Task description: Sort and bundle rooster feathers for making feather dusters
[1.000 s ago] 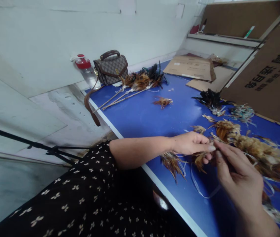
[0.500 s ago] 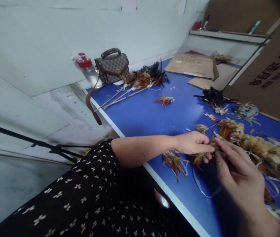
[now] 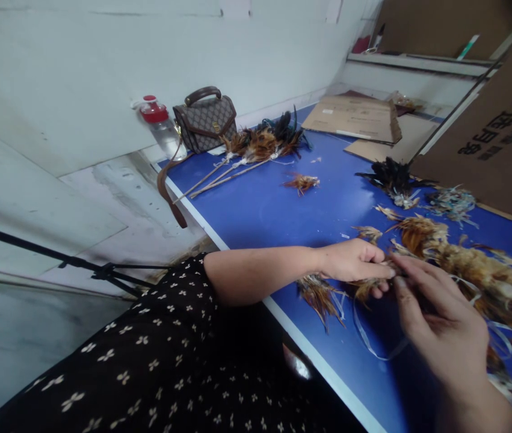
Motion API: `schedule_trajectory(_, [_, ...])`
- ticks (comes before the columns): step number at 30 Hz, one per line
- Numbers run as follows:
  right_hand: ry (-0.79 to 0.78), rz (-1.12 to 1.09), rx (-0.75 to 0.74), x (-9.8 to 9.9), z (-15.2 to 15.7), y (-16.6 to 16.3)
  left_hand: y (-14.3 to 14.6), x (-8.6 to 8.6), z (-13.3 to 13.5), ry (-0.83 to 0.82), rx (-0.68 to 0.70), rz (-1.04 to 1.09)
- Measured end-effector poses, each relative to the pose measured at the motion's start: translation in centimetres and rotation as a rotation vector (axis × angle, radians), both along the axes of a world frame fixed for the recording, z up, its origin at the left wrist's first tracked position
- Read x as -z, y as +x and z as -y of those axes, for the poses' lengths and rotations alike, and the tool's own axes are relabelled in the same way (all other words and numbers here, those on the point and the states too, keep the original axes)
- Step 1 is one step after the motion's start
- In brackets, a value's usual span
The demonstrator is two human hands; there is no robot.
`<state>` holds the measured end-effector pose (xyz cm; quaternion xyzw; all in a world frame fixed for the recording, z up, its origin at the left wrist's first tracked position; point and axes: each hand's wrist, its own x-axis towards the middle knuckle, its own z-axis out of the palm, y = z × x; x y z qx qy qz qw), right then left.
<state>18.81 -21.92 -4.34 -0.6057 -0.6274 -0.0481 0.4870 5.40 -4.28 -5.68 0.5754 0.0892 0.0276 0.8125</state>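
Brown feathers [image 3: 364, 290] stick out below my left hand [image 3: 358, 261], which is closed round the bundle with the thumb pressed on top. My right hand [image 3: 440, 307] meets it at the fingertips, thumb and forefinger pinched at the bundle's end; what exactly they grip is hidden. A pale ribbon [image 3: 373, 355] loops down onto the table beneath the hands. Left of them lies a loose tuft of brown feathers [image 3: 321, 300]. A long strip of tan feathers [image 3: 476, 267] lies just beyond my right hand.
On the blue table [image 3: 256, 210] are black feathers [image 3: 393, 180], a tangle of pale strands [image 3: 454, 203] and a small brown tuft [image 3: 301, 183]. Feather-topped sticks [image 3: 228, 180] lie near a handbag [image 3: 206, 123] and a red-capped bottle [image 3: 160, 126]. Cardboard [image 3: 490, 132] stands at the right.
My right hand has shifted very slightly to the right, its fingers still at the bundle. My left hand keeps nearly the same place and grip.
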Motion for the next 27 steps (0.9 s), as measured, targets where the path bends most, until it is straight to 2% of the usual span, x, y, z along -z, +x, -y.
schedule_trajectory(3, [0.013, 0.004, 0.028, 0.1, 0.0, 0.0, -0.2, -0.3, 0.1, -0.009, -0.007, 0.001])
schedule_trajectory(9, [-0.018, -0.033, -0.038, 0.0, -0.3, -0.4, 0.1, 0.0, -0.2, -0.009, -0.025, 0.001])
schedule_trajectory(17, [-0.131, -0.203, 0.054, 0.2, 0.6, 0.5, -1.3, -2.0, 0.5, -0.062, -0.042, 0.008])
schedule_trajectory(20, [-0.169, -0.229, 0.004, -0.6, 0.7, 1.1, -1.4, -1.7, 0.4, -0.109, 0.035, 0.009])
schedule_trajectory(23, [-0.25, -0.229, -0.064, -1.3, 0.7, 2.0, -1.3, -1.2, -0.1, -0.134, 0.194, 0.009])
schedule_trajectory(27, [-0.288, -0.266, -0.108, -1.6, 0.8, 2.9, -1.5, -1.8, -0.3, -0.2, 0.38, -0.015])
